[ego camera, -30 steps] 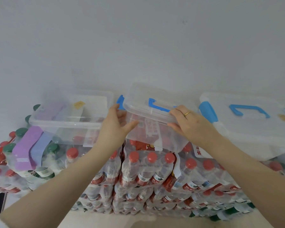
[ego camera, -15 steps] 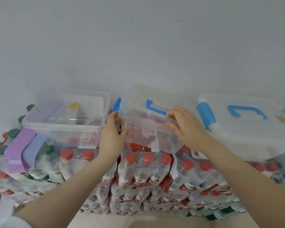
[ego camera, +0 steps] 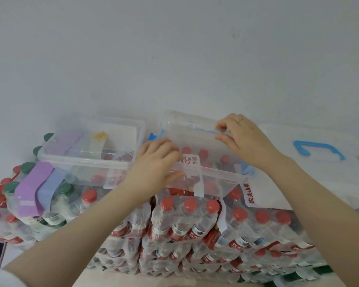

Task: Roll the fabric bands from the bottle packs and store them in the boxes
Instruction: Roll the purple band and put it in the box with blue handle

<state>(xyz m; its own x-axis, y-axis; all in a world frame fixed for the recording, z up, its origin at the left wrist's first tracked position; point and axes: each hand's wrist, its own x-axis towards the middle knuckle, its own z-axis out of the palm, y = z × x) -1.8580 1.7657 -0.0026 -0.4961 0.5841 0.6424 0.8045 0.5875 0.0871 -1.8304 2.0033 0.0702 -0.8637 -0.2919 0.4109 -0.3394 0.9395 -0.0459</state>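
The right hand's fingers (ego camera: pixel 223 127) curl over the far edge of a clear lid (ego camera: pixel 193 129), and the thumb sits under that edge, so they pinch it. The right hand (ego camera: pixel 245 139) has a gold ring on one finger. The left hand's fingers (ego camera: pixel 170 150) bend over the near rim of the middle box (ego camera: pixel 222 177), and the left hand (ego camera: pixel 153 164) grips that rim. The lid is tilted up at the back of this box, with a blue handle showing through it. It is hard to see what lies inside the box, because the red caps under it show through the clear plastic. A white strip with red letters hangs down its front wall. To the left is an open box (ego camera: pixel 87 160) with a pale purple band (ego camera: pixel 62 141) lying inside. A purple band (ego camera: pixel 32 187) and a blue band (ego camera: pixel 47 189) lie just in front of it, draped over a pack of green-capped bottles (ego camera: pixel 56 212). To the right is a shut box (ego camera: pixel 319 160) with a blue handle on top. All three boxes sit on stacked packs of red-capped bottles (ego camera: pixel 189 222). A white wall (ego camera: pixel 174 59) stands behind them.
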